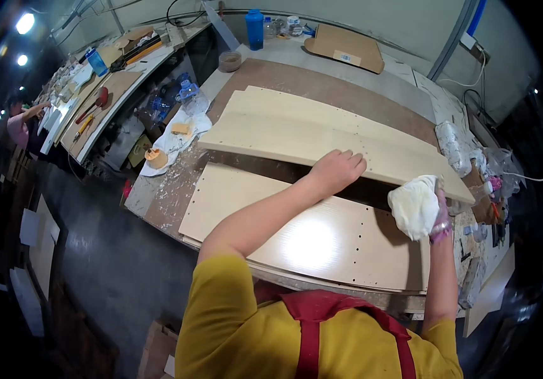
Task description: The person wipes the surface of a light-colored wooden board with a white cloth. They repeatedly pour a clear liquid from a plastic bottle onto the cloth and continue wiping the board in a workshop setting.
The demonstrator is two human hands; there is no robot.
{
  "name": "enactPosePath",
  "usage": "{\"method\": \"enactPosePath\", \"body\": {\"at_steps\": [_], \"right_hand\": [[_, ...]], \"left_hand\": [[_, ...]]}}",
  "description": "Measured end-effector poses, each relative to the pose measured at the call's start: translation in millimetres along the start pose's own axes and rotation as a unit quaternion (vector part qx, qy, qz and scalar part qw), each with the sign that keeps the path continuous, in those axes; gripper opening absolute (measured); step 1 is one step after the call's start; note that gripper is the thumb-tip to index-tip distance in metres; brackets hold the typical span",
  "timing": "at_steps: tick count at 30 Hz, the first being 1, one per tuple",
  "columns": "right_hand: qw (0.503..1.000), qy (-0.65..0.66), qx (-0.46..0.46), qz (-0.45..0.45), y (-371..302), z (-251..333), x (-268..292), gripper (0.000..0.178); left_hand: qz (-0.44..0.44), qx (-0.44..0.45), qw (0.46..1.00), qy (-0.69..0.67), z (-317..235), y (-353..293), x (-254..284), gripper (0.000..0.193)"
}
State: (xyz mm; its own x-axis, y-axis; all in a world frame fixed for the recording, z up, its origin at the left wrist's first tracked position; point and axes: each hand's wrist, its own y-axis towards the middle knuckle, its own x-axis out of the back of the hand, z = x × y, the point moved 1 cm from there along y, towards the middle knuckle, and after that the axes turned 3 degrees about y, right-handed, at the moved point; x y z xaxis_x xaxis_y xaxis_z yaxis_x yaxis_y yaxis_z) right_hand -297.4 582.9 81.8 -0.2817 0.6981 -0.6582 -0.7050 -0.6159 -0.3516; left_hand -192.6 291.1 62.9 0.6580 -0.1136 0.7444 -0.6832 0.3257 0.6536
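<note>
My left hand (337,172) is closed on the near edge of a long pale wooden board (284,123), with its fingertips on the top face and its thumb hidden. White and crumpled, a cloth (414,205) is bunched in my right hand (440,218), which wears a thin pinkish glove. That hand is by the board's right end. Closer to me lies a second pale board (271,215) with small drilled holes and a bright light reflection; at least one more board is beneath it. A dark gap separates the two top boards.
At the back are a blue bottle (254,30) and a flat cardboard box (347,47). Orange-tan sponges (156,158) lie on a white cloth at left. Wrapped bundles (452,146) line the right side. On a side bench rests a red-headed mallet (102,96); another person (18,123) stands far left.
</note>
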Motion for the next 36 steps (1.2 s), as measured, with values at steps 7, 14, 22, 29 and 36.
{"method": "enactPosePath", "body": {"at_steps": [7, 14, 22, 29, 36], "right_hand": [[0.998, 0.009, 0.052, -0.019, -36, -20, 9, 0.043], [0.993, 0.059, 0.039, -0.093, -157, -64, 26, 0.044], [0.987, 0.091, 0.035, -0.126, -197, -111, 73, 0.045], [0.958, -0.141, 0.078, -0.238, -290, -38, 138, 0.049], [0.571, -0.633, 0.405, -0.329, -162, -48, 1, 0.049]], "left_hand": [[0.058, 0.022, 0.997, -0.042, -42, -12, 59, 0.031], [0.091, 0.008, 0.993, -0.069, -126, -43, 103, 0.042], [0.176, -0.029, 0.980, -0.093, -155, -66, 92, 0.048], [0.297, 0.057, 0.927, -0.221, -119, -64, 69, 0.046], [0.177, 0.178, 0.953, -0.168, -45, -45, -8, 0.045]]}}
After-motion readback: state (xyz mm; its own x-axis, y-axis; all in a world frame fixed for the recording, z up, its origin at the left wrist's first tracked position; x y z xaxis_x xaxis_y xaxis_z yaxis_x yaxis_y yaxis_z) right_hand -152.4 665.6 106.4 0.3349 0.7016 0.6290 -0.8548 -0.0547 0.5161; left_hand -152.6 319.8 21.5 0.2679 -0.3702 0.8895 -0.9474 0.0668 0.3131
